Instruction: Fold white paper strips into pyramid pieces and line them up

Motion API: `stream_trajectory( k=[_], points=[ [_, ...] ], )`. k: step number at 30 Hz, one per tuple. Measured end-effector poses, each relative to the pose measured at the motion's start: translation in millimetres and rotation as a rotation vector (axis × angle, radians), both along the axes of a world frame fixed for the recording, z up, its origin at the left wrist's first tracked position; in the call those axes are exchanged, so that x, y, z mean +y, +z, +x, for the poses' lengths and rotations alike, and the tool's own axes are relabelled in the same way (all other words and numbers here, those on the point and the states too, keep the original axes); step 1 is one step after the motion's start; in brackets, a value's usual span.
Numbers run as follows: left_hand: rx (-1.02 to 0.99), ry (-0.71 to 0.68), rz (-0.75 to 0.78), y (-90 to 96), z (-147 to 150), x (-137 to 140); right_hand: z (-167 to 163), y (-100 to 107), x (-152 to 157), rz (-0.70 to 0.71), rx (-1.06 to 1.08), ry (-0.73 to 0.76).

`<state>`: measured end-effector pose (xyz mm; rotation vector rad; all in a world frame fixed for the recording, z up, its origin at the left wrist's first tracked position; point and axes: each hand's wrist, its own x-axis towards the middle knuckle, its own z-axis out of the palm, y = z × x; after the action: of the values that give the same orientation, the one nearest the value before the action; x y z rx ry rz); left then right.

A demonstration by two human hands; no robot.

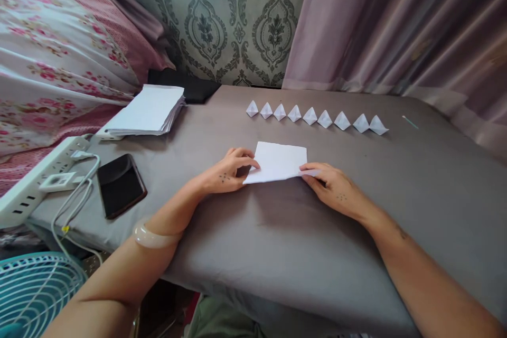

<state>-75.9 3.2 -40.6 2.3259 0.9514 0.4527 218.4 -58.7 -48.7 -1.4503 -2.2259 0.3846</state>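
Observation:
A white sheet of paper [280, 161] is held between my two hands, just above the grey-covered table. My left hand [229, 171] grips its left edge, thumb and fingers on either side of the sheet. At the right edge, my right hand [327, 185] pinches a corner that looks folded or bent over. Beyond the sheet stands a row of several small folded white paper boats [294, 113], pointed at the top.
A stack of white paper [144, 108] lies at the back left, by a black cloth or bag [190, 84]. Nearer are a phone [121, 186], a power strip [43, 174] with cables and a teal fan [37, 296]. A thin stick [410, 122] lies at the right.

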Motion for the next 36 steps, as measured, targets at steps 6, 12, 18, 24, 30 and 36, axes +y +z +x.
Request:
stream_trajectory(
  k=[6,12,18,24,30,36],
  points=[
    [-0.551,0.235,-0.143,7.7,17,-3,-13,25,-8,-0.047,0.444,-0.230],
    [-0.920,0.423,-0.544,16.8,30,-7,-29,39,-15,-0.197,0.865,-0.227],
    [-0.594,0.583,-0.578,-3.1,32,-2,-36,32,-17,-0.452,0.705,-0.385],
    [-0.152,0.328,-0.094,-3.6,11,-1,-29,19,-12,-0.727,0.765,-0.487],
    [-0.032,0.091,-0.049,-1.2,-1,-4,-27,24,-10,-0.843,0.940,-0.556],
    [-0.037,0.225,-0.027,-14.6,17,6,-22,27,-5,-0.886,1.059,-0.600]
  ],
)
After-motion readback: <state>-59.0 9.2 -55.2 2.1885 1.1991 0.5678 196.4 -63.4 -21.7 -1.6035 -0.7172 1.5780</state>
